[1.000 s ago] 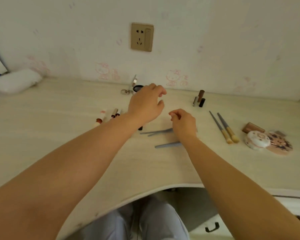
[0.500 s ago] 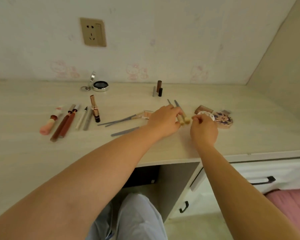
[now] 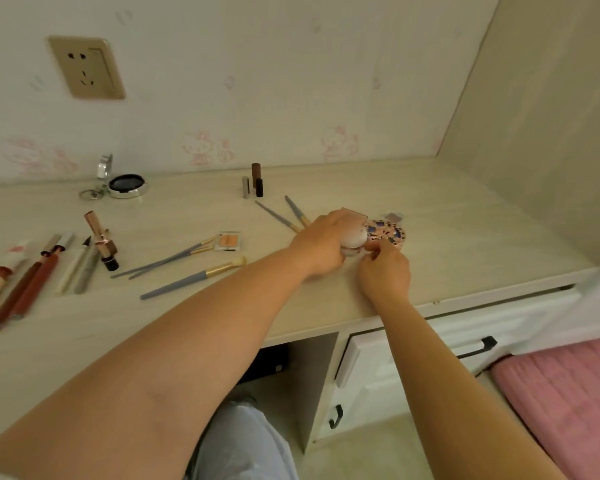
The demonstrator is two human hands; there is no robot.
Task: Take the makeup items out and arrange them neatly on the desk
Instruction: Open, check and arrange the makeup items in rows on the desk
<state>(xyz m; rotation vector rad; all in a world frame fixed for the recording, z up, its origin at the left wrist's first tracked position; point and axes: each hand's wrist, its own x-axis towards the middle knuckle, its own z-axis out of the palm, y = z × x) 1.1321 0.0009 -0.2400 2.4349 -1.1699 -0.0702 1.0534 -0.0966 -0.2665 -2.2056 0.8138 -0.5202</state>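
1. Left hand [image 3: 321, 245] grips the white round compact [image 3: 355, 238]; right hand [image 3: 385, 268] pinches its near edge.
2. Compact sits low over the bench [image 3: 465, 244], touching the floral compact [image 3: 387, 232] just beyond the right hand.
3. Set it flat, beside the floral one, not overlapping.
4. Brushes [image 3: 291, 216] lie just past the left hand: avoid nudging them.

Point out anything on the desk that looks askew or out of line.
The rose-gold lipstick lies slanted across the left row of pens and tubes, breaking their parallel order. The large grey brush sits apart from the thin brushes, at a different angle. Nothing looks spilled or damaged.
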